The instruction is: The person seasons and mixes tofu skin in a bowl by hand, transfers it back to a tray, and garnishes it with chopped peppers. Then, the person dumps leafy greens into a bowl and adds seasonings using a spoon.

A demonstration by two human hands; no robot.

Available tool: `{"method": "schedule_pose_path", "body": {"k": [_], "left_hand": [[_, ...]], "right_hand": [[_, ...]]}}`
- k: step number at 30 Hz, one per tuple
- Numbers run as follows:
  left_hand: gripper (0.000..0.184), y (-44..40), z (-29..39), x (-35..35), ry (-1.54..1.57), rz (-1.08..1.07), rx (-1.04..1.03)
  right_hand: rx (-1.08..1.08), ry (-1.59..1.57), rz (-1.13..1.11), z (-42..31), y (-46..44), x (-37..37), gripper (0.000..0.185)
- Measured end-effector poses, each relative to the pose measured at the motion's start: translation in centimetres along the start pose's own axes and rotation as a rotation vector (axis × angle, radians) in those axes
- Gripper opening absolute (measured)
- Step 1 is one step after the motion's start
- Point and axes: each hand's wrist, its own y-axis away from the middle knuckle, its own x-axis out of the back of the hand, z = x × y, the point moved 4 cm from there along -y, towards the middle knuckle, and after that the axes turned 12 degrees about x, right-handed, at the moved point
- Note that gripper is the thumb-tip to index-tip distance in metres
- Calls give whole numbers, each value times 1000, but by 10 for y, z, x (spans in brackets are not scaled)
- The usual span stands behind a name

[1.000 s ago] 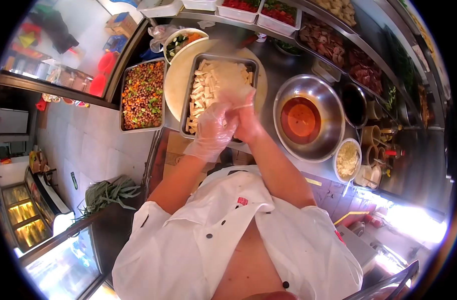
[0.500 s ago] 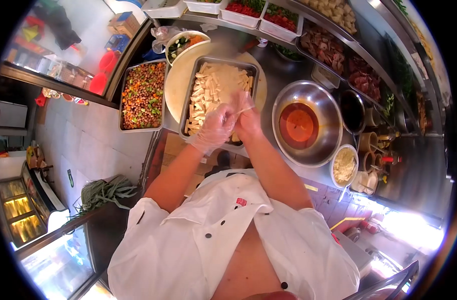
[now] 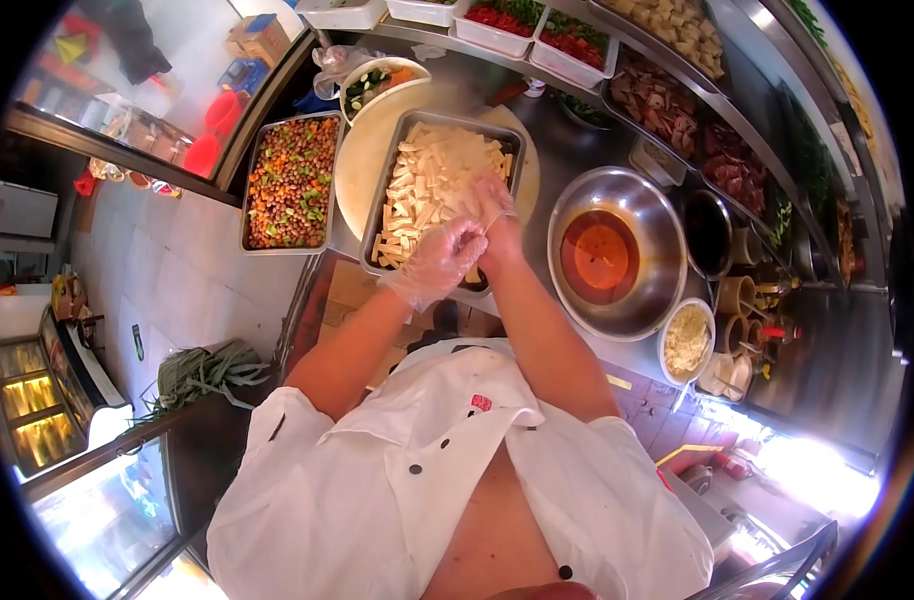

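Note:
Both hands are over a metal tray point(image 3: 388, 180) of pale cut strips point(image 3: 427, 175), which rests on a round board point(image 3: 357, 190). My left hand point(image 3: 439, 262), in a clear plastic glove, is closed in a pinch at my right wrist. Its fingers hold the edge of the right hand's clear plastic glove point(image 3: 485, 222). My right hand point(image 3: 491, 200) points away from me above the tray's right part, fingers stretched out inside the loose film. Nothing else shows in either hand.
Left of the board stands a tray of beans and diced vegetables point(image 3: 289, 180). A large steel bowl with red oil point(image 3: 667, 235) sits to the right, near a bowl of minced pale stuff point(image 3: 687, 340). Behind are a bowl of vegetables point(image 3: 417, 72) and shelved food containers point(image 3: 492, 40).
My left hand has shifted slightly down, toward my right wrist, still pinching plastic film. My right hand's fingers reach out straighter over the tray. The view has tilted slightly.

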Motion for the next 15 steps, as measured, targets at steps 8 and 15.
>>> {"method": "schedule_pose_path", "body": {"k": [8, 15], "left_hand": [[13, -7, 8, -2, 13, -67, 69], [14, -6, 3, -5, 65, -88, 80]], "right_hand": [[-275, -281, -6, 1, -5, -10, 73], [-128, 43, -89, 64, -57, 33, 82]]}}
